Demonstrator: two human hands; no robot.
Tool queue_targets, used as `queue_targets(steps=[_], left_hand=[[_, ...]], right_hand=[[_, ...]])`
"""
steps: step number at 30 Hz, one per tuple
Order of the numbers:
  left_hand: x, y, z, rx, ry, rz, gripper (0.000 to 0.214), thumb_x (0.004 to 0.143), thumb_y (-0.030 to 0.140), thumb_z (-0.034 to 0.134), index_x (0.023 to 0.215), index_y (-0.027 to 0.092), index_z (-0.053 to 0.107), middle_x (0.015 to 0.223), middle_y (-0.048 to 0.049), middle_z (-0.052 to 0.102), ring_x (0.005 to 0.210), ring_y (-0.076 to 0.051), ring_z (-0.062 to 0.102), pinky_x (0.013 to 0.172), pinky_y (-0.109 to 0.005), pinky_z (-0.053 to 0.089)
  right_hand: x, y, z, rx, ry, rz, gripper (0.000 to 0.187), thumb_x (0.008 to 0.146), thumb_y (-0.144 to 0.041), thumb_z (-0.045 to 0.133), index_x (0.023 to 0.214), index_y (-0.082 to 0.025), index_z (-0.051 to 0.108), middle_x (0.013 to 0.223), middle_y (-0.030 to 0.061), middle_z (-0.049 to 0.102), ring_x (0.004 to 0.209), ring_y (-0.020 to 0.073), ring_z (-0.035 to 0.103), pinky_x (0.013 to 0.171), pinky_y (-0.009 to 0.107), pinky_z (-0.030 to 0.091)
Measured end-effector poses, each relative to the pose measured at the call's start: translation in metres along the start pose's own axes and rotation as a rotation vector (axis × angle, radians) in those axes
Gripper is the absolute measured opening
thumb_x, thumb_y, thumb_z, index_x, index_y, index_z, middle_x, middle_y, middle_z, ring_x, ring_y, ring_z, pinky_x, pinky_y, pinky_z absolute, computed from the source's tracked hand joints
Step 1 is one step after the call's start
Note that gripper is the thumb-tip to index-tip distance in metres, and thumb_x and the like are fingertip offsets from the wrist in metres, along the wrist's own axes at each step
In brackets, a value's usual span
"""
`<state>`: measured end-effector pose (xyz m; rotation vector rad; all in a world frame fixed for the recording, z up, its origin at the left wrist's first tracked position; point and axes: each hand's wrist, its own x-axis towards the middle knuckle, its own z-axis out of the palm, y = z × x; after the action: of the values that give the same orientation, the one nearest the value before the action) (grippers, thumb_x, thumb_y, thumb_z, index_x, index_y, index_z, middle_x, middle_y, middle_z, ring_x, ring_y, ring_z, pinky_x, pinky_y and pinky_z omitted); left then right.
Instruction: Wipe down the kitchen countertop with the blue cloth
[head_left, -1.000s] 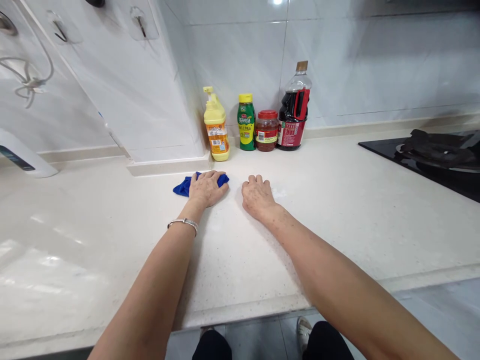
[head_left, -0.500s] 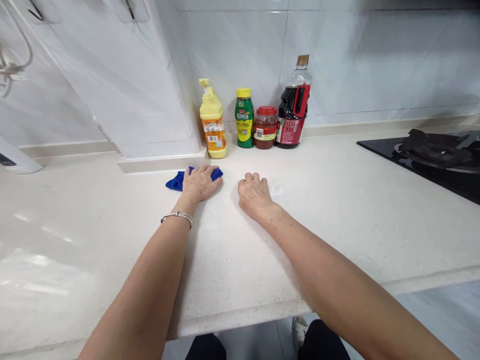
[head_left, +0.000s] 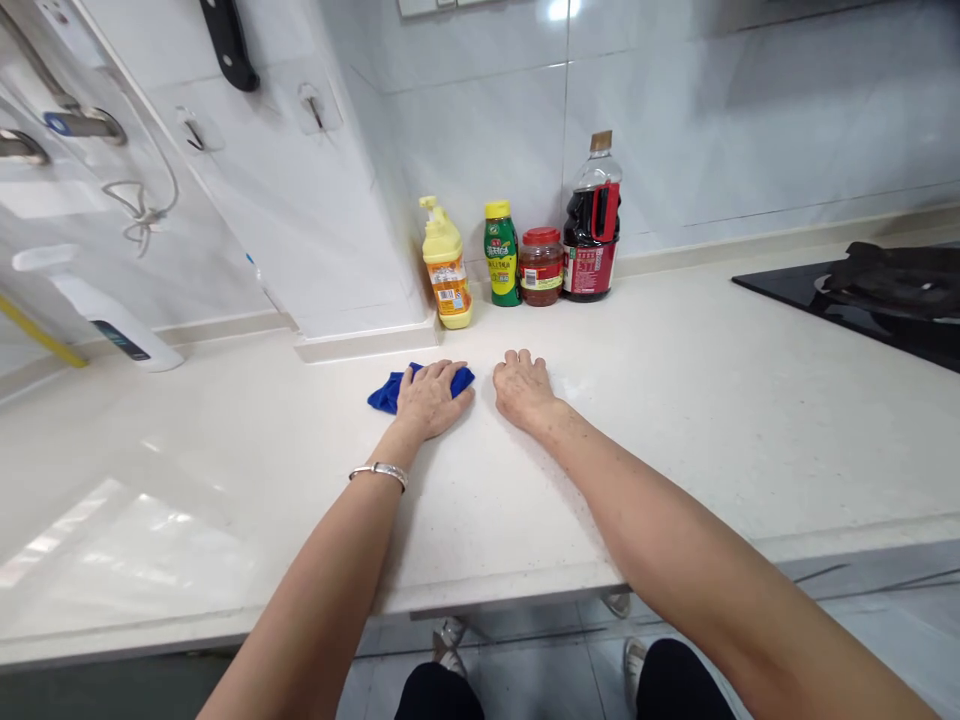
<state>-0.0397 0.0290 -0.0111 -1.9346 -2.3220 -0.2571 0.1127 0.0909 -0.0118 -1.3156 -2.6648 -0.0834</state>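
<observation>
My left hand [head_left: 433, 398] lies flat with its fingers spread on a crumpled blue cloth [head_left: 386, 392], pressing it to the pale countertop. The cloth sticks out on both sides of the fingers. Close to its right, my right hand [head_left: 523, 388] rests on the counter with the fingers curled in; whatever may be inside is hidden. A faint whitish smear [head_left: 574, 386] shows just beside the right hand. Behind the hands stand a yellow pump bottle [head_left: 448, 270], a green squeeze bottle [head_left: 502, 255], a red-lidded jar [head_left: 541, 268] and a large dark-liquid bottle [head_left: 590, 225].
A black cooktop [head_left: 795, 290] sits at the right. At the far left stands a white handheld device [head_left: 112, 315]. A wall corner [head_left: 367, 345] juts out behind the cloth, and a black-handled knife [head_left: 229, 45] hangs above it. The counter's front edge [head_left: 510, 592] runs below my forearms.
The camera view has swung left and up, showing more of the left wall. My left hand and the cloth are slightly closer to my right hand, which stays curled.
</observation>
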Motion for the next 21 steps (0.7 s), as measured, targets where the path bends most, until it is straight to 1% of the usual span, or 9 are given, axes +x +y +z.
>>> queue_targets(steps=[6,12,16,21], left_hand=[[-0.033,0.023,-0.005,-0.015,-0.024,0.056,0.055,0.095,0.047,0.048,0.147,0.03,0.049,0.156,-0.0044,0.049,0.143,-0.029,0.044,0.126,-0.058,0.018],[-0.06,0.042,-0.006,-0.027,-0.029,0.128,0.055,0.094,0.044,0.051,0.147,0.029,0.047,0.155,-0.0046,0.049,0.144,-0.028,0.043,0.127,-0.059,0.017],[-0.066,0.044,-0.005,-0.051,-0.006,0.154,0.056,0.094,0.044,0.052,0.147,0.028,0.048,0.154,-0.0051,0.05,0.143,-0.028,0.043,0.126,-0.061,0.019],[-0.064,0.043,-0.006,-0.053,0.004,0.173,0.054,0.094,0.045,0.051,0.145,0.028,0.05,0.151,-0.0052,0.053,0.14,-0.029,0.046,0.125,-0.061,0.02]], right_hand=[[-0.002,0.003,0.001,0.011,0.017,-0.02,0.041,0.093,-0.013,0.045,0.128,-0.008,0.066,0.134,0.023,0.055,0.123,0.0325,0.047,0.099,0.044,0.041],[-0.006,0.006,-0.002,0.007,-0.002,-0.032,0.041,0.098,-0.018,0.041,0.129,-0.006,0.065,0.136,0.0237,0.054,0.125,0.0337,0.045,0.1,0.046,0.041],[-0.01,0.008,-0.002,0.003,-0.011,-0.038,0.042,0.099,-0.02,0.039,0.129,-0.005,0.064,0.135,0.0241,0.054,0.125,0.0333,0.046,0.099,0.045,0.041],[-0.012,0.008,-0.001,0.006,-0.019,-0.031,0.041,0.099,-0.019,0.039,0.129,-0.006,0.064,0.136,0.0238,0.053,0.124,0.0332,0.046,0.099,0.044,0.042]])
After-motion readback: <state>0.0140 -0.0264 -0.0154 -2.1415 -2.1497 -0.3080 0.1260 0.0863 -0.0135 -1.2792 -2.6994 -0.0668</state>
